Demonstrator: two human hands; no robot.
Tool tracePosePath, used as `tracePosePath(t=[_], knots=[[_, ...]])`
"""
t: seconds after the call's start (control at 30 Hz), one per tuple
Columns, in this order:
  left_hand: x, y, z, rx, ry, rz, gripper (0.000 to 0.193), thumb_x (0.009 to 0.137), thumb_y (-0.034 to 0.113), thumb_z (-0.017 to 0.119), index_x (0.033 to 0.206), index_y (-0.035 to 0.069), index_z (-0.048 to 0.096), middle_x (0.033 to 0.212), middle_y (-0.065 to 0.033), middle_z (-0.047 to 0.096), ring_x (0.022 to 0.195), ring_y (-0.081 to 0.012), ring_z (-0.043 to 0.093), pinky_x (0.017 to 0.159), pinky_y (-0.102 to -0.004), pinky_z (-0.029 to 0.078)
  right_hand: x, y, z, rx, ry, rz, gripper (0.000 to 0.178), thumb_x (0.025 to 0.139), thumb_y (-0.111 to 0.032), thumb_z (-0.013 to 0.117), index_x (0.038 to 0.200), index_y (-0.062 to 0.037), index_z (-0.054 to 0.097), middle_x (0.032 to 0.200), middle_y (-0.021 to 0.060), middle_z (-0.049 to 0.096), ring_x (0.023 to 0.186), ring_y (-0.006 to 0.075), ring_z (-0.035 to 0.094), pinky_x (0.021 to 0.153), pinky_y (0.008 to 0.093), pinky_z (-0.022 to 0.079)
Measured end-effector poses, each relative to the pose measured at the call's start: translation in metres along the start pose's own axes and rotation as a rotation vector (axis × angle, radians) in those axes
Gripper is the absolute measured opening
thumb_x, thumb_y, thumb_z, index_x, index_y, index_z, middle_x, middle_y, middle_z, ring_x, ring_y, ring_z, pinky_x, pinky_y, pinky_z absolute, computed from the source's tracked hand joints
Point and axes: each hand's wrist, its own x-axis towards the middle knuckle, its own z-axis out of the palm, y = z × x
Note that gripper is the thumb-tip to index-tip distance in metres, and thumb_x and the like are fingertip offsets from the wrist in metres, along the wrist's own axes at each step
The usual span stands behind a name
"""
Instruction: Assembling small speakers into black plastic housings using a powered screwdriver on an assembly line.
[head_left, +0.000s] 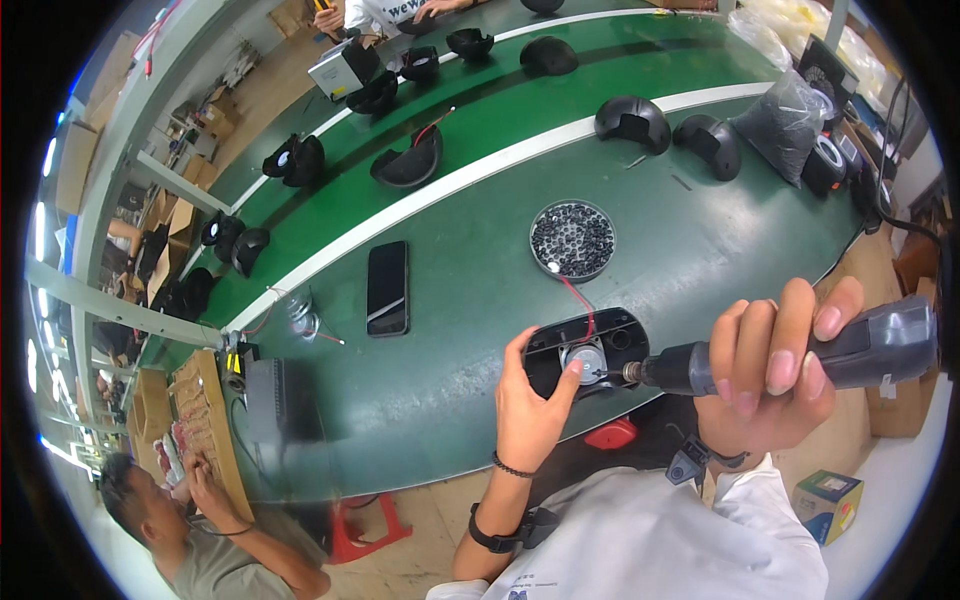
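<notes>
My left hand (533, 408) steadies a black plastic housing (628, 328) at the table's near edge, its thumb on the round silver speaker (590, 360) inside. A red wire (592, 318) runs up from the speaker to a small white plug. In my right hand (775, 350) lies a black electric screwdriver (685, 369), fingers curled around its body. The screwdriver points left, its tip at the speaker's right edge; whether it touches a screw is too small to tell. Just beyond the housing stands a round clear dish (533, 240) full of small black parts (575, 235).
A phone (388, 288) lies on the green table. Black curved shells (632, 124) sit at its far side; others line the green belt (470, 130). A bag of dark parts (783, 125) stands back right. One co-worker (220, 530) sits lower left, another (385, 15) across the belt.
</notes>
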Motion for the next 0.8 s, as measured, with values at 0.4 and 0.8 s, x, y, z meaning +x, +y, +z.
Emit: tracePosePath(t=[0.4,0.8], knots=[[0.011,0.009,0.008,0.009,-0.032,0.026,0.047,0.087,0.008,0.075,0.126,-0.007,0.055,0.114,-0.0200,0.070,0.105,-0.0268,0.068,0.095,-0.0375,0.051,-0.015,0.050,-0.014,-0.233,-0.059,-0.017,0.033,0.094,-0.004,0.066,0.111,-0.0108,0.039,0.079,0.0111,0.059,0.059,0.0167,0.056,0.057,0.0352,0.051],[0.017,0.025,0.007,0.137,-0.063,0.063,0.053,0.086,0.015,0.076,0.129,-0.005,0.051,0.114,-0.0264,0.061,0.101,-0.0444,0.064,0.086,-0.0479,0.051,-0.021,0.071,-0.025,-0.356,-0.124,0.001,0.034,0.094,-0.002,0.065,0.112,-0.0059,0.037,0.084,0.0151,0.062,0.068,0.0175,0.063,0.064,0.0318,0.058]])
